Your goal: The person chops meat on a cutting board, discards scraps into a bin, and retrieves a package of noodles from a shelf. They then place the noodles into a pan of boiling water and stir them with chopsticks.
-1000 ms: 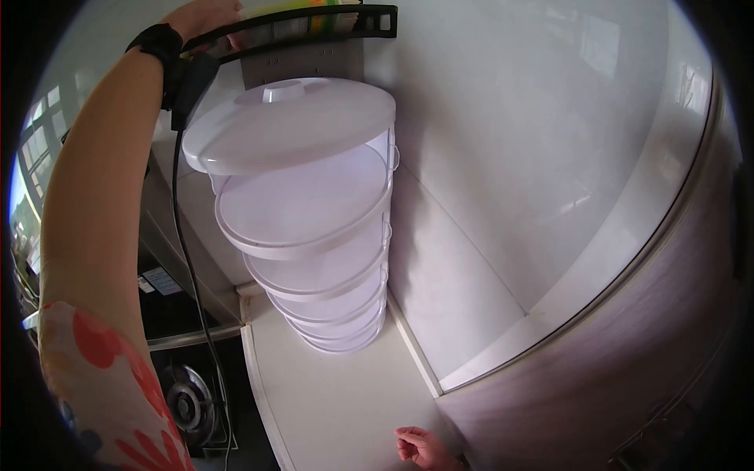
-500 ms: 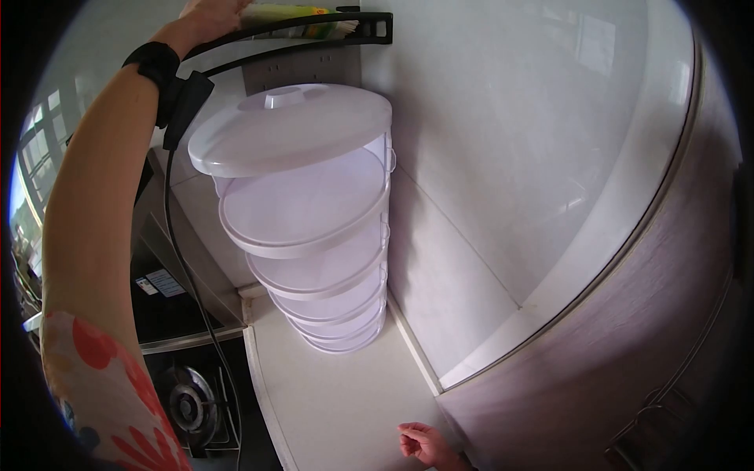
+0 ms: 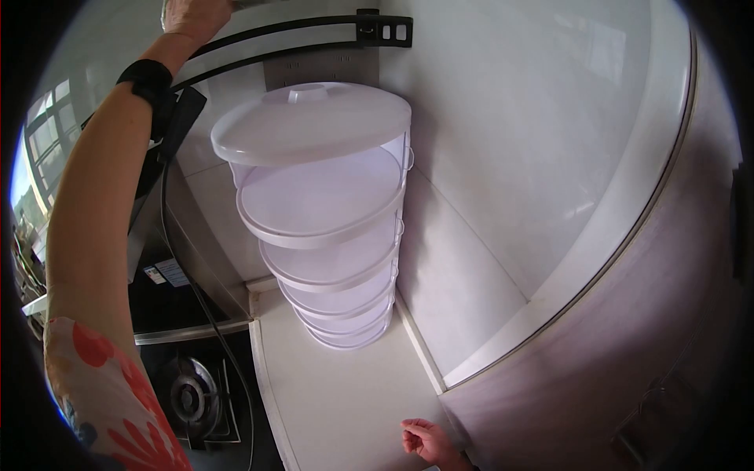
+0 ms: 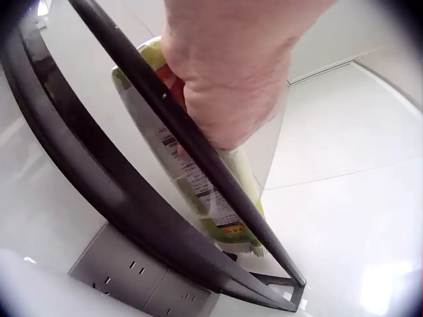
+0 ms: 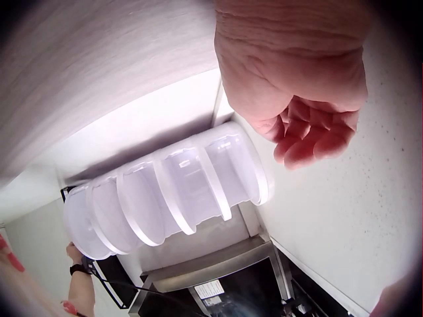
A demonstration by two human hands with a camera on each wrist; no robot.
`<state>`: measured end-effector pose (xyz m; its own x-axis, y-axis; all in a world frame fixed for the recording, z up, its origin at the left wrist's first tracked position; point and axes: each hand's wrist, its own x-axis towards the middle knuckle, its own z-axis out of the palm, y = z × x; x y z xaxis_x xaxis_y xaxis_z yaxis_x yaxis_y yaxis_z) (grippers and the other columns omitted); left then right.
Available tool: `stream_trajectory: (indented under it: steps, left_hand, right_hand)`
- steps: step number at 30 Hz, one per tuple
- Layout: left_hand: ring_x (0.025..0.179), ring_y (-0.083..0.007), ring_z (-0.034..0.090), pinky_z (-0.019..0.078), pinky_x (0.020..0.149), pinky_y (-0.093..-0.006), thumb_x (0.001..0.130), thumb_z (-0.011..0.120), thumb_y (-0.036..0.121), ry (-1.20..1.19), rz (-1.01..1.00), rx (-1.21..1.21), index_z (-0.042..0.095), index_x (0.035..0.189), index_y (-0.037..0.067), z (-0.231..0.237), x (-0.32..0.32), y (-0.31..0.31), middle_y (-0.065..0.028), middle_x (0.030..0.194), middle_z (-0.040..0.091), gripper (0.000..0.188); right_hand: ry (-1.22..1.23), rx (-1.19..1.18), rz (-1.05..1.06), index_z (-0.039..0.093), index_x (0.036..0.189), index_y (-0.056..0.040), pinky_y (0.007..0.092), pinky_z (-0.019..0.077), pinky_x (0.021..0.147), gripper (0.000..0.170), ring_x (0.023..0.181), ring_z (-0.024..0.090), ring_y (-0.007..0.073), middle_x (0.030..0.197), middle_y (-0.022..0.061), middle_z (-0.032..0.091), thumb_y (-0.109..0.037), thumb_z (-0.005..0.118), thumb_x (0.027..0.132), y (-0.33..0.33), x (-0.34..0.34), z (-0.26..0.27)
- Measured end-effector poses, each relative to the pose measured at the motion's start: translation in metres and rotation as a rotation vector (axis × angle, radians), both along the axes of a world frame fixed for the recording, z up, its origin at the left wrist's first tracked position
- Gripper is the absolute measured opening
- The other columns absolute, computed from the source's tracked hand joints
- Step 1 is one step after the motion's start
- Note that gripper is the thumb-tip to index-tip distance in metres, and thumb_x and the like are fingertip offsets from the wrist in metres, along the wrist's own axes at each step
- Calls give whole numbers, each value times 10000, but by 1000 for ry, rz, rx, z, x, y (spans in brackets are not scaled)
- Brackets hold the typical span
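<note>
Though behind rail [image 4: 205, 155], green packet [image 4: 180, 177].

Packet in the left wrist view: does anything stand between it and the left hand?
Nothing visible does: the left hand grips the packet directly. The upper black rail crosses in front of the packet as seen from the wrist.

With our left hand [image 3: 196, 17], we now have the package [image 4: 192, 181] away from the black rack's [image 3: 367, 30] right-hand end, nearly out of the head view.
</note>
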<state>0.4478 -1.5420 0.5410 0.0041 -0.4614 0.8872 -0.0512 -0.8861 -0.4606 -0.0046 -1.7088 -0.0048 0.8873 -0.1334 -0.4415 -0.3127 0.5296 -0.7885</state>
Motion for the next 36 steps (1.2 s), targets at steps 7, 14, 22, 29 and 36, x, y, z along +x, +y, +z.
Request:
stream_trajectory:
  steps: [7,14,22,29,36]
  left_hand:
    - [878,-281,604,434,852,-421,808,565,195,88,-55,-292,606,1041,110,8,-75,28,-110,913,641,251]
    - [813,-248,626,484,777,-368,778,632,234,86,-227,-356,597,1128,166,-18,-129,109,-85,889,653,358]
    - [839,-207,611,452,776,-303,707,644,48,157,-500,-221,634,1065,86,-144,-246,135,-83,943,639,360]
    - [977,-274,593,407,873,-383,599,634,-6,549,-796,-270,625,1068,69,-263,-326,128,-100,1036,633,475]
    - [966,-294,551,413,800,-382,569,763,152,972,-866,-424,559,1151,47,-367,-386,177,-113,1088,578,626]
  right_hand:
    - [106,335,-18,605,981,-5,300,461,502,129,557,571,199,733,90,603,-88,551,898,-8,8,-3]
    - [-5,187,4,586,1016,-8,313,461,514,149,564,564,207,730,91,592,-91,532,905,0,20,21]
    - [-557,-145,307,258,1380,-49,311,432,807,635,1024,516,184,1115,100,535,-234,608,884,64,79,140]
    - [-1161,-174,152,288,1372,-67,340,375,953,799,1155,441,177,1245,76,465,-292,753,762,148,108,232]
    - [-791,-20,-54,457,1229,-11,297,429,913,545,1054,526,152,1149,61,539,-131,724,769,214,38,171]
